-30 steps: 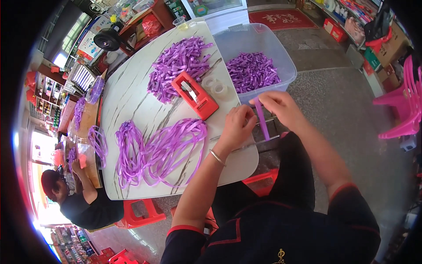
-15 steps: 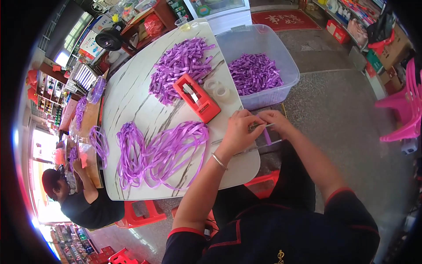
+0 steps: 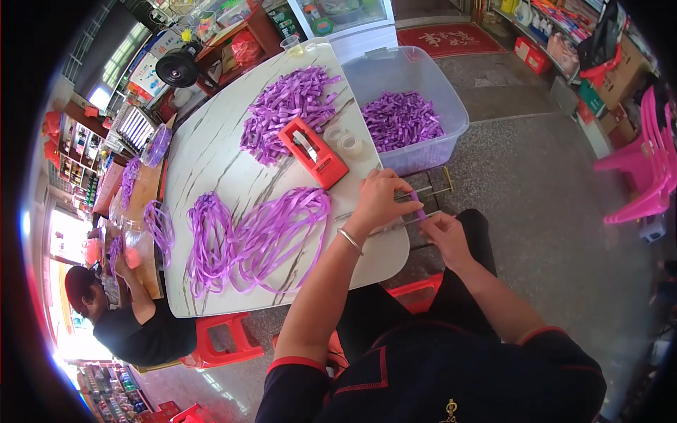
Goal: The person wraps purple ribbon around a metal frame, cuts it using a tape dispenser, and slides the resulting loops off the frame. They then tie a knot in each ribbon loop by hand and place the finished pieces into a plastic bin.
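Note:
A short stretch of purple ribbon [image 3: 419,204] spans my two hands just off the table's right edge. My left hand [image 3: 383,200], with a bangle at its wrist, pinches the ribbon between thumb and fingers. Lower and to the right, my right hand [image 3: 447,238] has its fingertips closed on the ribbon's near end. Thin metal rods [image 3: 399,224] jut out from the table edge under the hands; their joints are partly hidden by the fingers. Long loops of purple ribbon [image 3: 278,240] lie on the marble-patterned table [image 3: 211,158], left of my left forearm.
A red tape dispenser [image 3: 314,153] and clear tape rolls [image 3: 348,144] stand beside a heap of cut purple ribbons [image 3: 293,106]. Against the table's right side, a translucent tub [image 3: 451,116] holds more pieces. Another person [image 3: 137,324] sits at the left. Pink chairs [image 3: 642,166] are at right.
My right hand has moved down toward me, away from the left hand, and the ribbon now shows between them. My left hand's fingers have shifted onto the ribbon. The view has tilted slightly.

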Demonstrator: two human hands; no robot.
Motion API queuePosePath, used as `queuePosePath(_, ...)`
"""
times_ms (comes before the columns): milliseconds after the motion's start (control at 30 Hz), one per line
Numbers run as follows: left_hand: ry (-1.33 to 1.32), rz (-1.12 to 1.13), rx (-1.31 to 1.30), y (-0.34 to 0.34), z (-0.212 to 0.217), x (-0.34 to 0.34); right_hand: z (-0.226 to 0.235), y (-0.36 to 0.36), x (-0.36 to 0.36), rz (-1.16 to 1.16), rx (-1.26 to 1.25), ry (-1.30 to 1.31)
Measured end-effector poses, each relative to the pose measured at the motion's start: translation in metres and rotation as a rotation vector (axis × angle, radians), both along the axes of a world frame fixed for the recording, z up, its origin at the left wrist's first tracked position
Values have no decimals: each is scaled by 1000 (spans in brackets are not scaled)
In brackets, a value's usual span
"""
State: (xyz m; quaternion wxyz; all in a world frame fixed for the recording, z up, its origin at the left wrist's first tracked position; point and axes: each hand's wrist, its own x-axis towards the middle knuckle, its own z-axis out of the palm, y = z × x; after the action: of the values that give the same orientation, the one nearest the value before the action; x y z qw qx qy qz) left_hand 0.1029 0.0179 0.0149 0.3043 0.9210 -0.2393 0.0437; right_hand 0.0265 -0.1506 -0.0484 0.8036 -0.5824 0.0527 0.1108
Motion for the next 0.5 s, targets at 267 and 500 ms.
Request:
queuePosePath(267, 2, 3, -3, 1, 0, -1, 19, -3, 3, 32, 55, 60)
queuePosePath(500, -258, 50, -47, -4, 1, -27, 14, -10, 9, 165, 57, 207)
